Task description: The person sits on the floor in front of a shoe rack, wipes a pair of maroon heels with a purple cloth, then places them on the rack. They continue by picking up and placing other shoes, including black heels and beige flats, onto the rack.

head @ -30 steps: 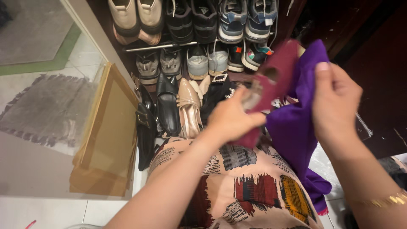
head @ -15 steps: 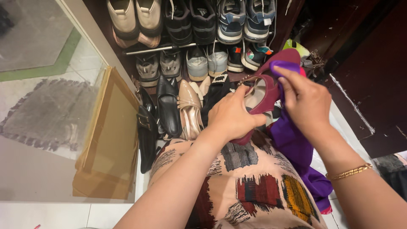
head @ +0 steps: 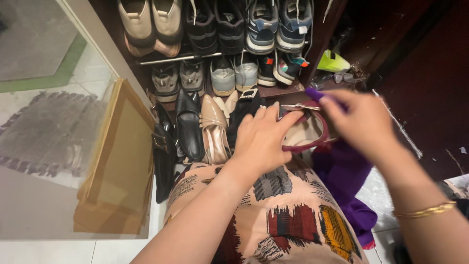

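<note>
Both hands have dropped lower since 0.5 s ago, and the maroon shoe [head: 307,132] now lies flatter, opening up. Largest first: purple cloth [head: 342,171] hangs below my right fingers, over my patterned lap. Shoe rack [head: 205,58] w/ sneakers sits beyond both hands; black & beige flats just left of my left fingers. Left hand [head: 261,139] fingers curled on the shoe's rim; right hand [head: 364,122] pinches cloth vs. shoe.

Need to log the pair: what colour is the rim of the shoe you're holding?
Dark maroon rim on the shoe, with a pale beige lining; seen in the head view.
</note>
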Available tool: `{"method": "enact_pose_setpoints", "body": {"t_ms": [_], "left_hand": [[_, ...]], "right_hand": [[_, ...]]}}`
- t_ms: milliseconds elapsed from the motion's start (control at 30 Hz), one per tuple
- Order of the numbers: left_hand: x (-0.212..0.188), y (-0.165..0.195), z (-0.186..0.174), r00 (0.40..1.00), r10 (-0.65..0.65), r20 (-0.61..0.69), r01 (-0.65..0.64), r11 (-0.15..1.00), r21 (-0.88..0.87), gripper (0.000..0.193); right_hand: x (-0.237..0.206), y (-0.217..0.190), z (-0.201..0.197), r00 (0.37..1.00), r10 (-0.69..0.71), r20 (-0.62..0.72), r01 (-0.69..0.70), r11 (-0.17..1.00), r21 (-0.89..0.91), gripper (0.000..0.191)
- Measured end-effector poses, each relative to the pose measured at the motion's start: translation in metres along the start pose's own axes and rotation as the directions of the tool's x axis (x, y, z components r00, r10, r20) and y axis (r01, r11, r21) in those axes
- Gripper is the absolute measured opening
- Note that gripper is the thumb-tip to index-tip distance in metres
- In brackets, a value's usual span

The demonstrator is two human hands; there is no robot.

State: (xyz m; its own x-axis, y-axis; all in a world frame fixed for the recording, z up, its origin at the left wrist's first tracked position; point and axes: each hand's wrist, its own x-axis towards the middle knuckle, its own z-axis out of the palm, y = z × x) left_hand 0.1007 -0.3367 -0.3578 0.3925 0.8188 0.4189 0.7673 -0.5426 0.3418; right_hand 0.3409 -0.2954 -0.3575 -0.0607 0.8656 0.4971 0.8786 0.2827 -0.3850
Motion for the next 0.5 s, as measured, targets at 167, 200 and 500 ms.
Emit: {"method": "enact_pose_setpoints", "body": {"t_ms": [167,200,500], "left_hand": [[-0.004,-0.019,-0.002,0.989,0.118,-0.083,-0.112,0.991,0.072,0.081],[-0.007,-0.023,-0.003,0.992,0.105,-0.067,-0.101,0.993,0.067,0.08],[0.0,-0.026,0.014,0.944,0.305,-0.125,-0.268,0.931,0.246,0.074]], "right_hand": [[-0.009,0.018,0.006,0.98,0.197,-0.024,-0.198,0.978,-0.062,0.036],[-0.007,0.022,0.0,0.977,0.212,-0.031,-0.213,0.976,-0.052,0.036],[-0.013,-0.015,0.038,0.999,0.004,0.033,-0.009,0.99,0.144,0.029]]}}
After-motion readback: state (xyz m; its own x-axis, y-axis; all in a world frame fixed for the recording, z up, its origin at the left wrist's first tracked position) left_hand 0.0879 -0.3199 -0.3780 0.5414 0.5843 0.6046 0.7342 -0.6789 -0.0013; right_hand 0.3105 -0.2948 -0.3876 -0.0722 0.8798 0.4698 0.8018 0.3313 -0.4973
